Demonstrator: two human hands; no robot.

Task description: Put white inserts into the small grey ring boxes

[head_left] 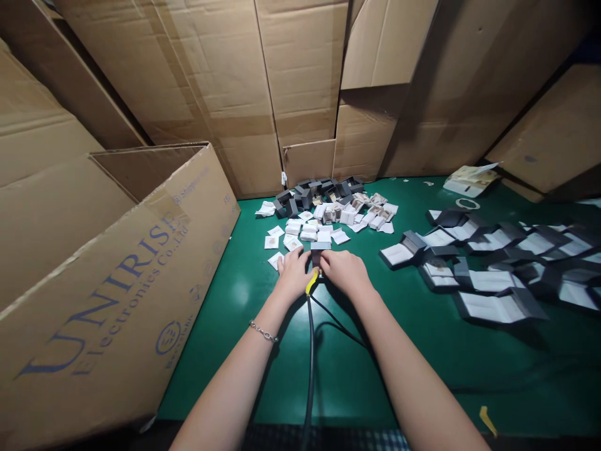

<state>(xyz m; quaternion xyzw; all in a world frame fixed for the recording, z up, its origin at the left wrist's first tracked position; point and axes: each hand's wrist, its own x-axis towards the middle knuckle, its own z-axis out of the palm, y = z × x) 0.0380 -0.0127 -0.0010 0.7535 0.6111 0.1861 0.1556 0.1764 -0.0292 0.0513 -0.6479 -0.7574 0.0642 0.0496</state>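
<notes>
My left hand [293, 275] and my right hand [345, 270] meet over a small dark box [317, 255] on the green table [235, 300]. Both hands have their fingers curled round the box, which is open with a white insert at its far side. A black cable with a yellow end [312, 283] runs up between my wrists to the box. A thin bracelet sits on my left wrist. Just beyond my fingers lies a heap of small white cards and grey boxes [328, 210].
A big cardboard carton [117, 275] printed with blue letters lies on its side at the left. Flattened cardboard [300, 88] walls the back. Rows of open dark boxes with white inserts [493, 263] cover the right of the table. A roll of tape [467, 203] lies far right.
</notes>
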